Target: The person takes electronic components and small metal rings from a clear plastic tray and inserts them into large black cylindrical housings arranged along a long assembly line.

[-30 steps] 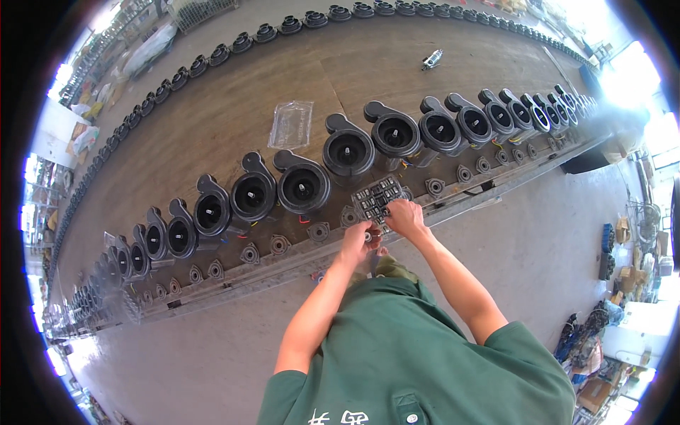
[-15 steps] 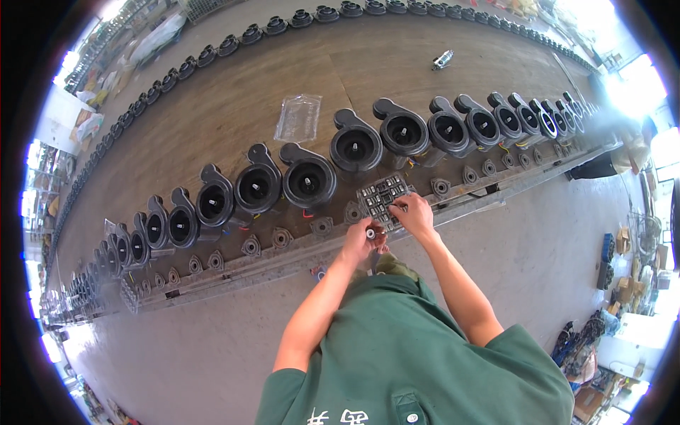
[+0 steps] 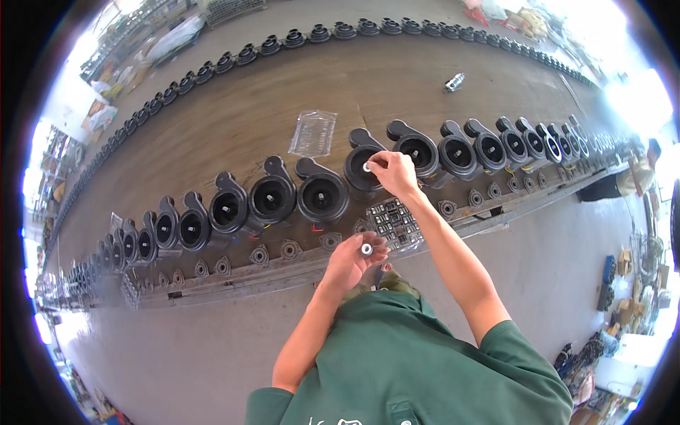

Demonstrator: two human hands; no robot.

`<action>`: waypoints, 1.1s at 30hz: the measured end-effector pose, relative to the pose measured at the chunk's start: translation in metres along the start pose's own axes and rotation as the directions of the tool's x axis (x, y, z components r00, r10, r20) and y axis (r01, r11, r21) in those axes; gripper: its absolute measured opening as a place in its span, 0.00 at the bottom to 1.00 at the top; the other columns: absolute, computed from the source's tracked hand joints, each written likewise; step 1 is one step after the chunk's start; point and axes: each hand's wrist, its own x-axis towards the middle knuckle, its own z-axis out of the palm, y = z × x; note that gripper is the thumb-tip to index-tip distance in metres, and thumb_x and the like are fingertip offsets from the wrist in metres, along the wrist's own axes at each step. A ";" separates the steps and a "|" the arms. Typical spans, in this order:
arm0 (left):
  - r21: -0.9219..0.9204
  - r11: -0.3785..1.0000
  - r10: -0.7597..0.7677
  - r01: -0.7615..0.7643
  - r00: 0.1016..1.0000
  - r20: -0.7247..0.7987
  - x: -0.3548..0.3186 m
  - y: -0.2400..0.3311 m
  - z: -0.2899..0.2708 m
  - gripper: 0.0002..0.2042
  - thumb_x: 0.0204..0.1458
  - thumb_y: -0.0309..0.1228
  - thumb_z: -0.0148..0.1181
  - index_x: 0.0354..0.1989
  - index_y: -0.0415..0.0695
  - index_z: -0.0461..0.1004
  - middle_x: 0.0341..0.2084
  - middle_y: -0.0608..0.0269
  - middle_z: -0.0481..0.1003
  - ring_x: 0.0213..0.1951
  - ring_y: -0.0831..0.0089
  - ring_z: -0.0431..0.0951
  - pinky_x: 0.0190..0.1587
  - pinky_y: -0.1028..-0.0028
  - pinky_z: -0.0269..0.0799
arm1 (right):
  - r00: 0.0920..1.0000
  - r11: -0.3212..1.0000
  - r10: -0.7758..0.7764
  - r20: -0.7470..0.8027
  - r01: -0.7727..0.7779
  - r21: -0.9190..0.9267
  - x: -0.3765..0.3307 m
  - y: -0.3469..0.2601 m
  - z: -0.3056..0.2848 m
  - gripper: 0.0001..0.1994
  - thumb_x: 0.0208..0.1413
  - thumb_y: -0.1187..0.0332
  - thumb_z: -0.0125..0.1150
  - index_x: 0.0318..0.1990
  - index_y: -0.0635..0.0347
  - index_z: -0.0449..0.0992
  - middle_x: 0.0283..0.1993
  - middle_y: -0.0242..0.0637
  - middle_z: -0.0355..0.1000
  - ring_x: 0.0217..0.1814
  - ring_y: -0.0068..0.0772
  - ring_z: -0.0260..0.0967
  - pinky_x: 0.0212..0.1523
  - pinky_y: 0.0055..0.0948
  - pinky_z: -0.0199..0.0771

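My right hand (image 3: 394, 173) reaches over a black round blower housing (image 3: 360, 140) in the near row. Its fingers are pinched on a small white round part (image 3: 367, 167) at the middle of the housing, where the shaft is hidden. Closer to my body, my left hand (image 3: 345, 263) has its palm up and fingers partly curled around a small white ring with a dark centre (image 3: 367, 249). Between my hands and the bench edge lies a clear tray of small metal pieces (image 3: 398, 225), partly beneath my right forearm.
Several similar housings (image 3: 322, 197) with upright shafts stand in a curved row. Flat metal flanges (image 3: 291, 248) lie along the bench's near edge. An empty clear plastic tray (image 3: 313, 133) and a silver air tool (image 3: 454, 83) lie beyond. Another row (image 3: 319, 32) lines the far edge.
My right hand has moved from the tray of metal pieces up to the housing. My left hand has shifted slightly down and left, its fingers looser, the white ring still there.
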 end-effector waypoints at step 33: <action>-0.054 0.977 0.206 -0.207 0.978 -0.017 -0.047 0.095 -0.018 0.18 0.62 0.20 0.53 0.60 0.29 0.65 0.54 0.39 0.73 0.58 0.48 0.75 0.65 0.56 0.72 | 0.855 0.855 -0.509 0.099 0.515 -0.054 -0.065 -0.091 0.036 0.07 0.51 0.68 0.69 0.36 0.57 0.82 0.34 0.36 0.78 0.35 0.40 0.78 0.35 0.35 0.78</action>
